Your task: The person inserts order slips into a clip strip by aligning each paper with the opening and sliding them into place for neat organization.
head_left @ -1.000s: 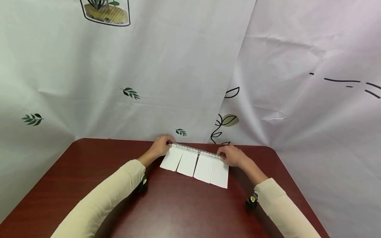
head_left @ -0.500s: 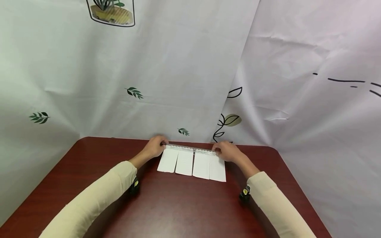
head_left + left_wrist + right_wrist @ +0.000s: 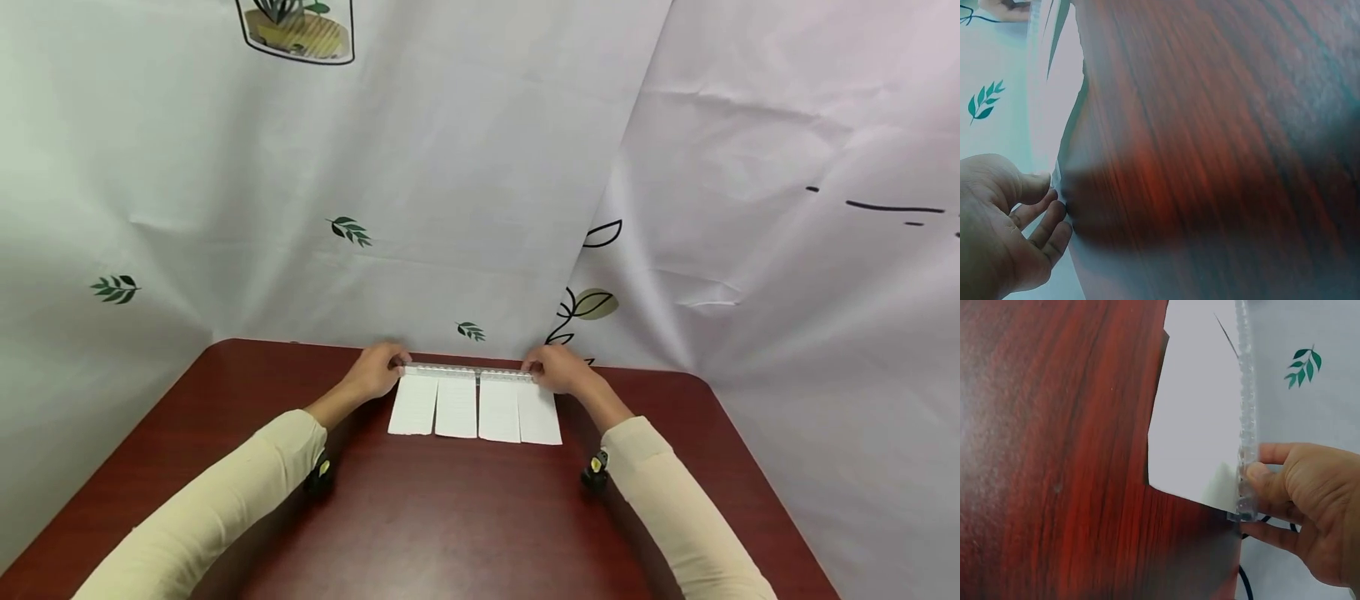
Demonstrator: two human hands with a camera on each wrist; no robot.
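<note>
Several white paper slips hang side by side from a clear, ridged plastic strip near the table's far edge. In the head view the strip runs nearly level from hand to hand. My left hand pinches its left end between thumb and fingers; in the left wrist view that hand has its fingertips right at the strip's end. At the other end my right hand grips it, and the right wrist view shows the thumb on the ridged face, with fingers of the hand behind.
The dark red-brown wooden table ends at a pale curtain printed with leaves. Black wrist devices sit under both cuffs. A thin black cable shows beyond the table edge in the right wrist view.
The strip has gone from slanting down to the right to nearly level, its right end rising. Both hands have shifted left in the head view, still holding it.
</note>
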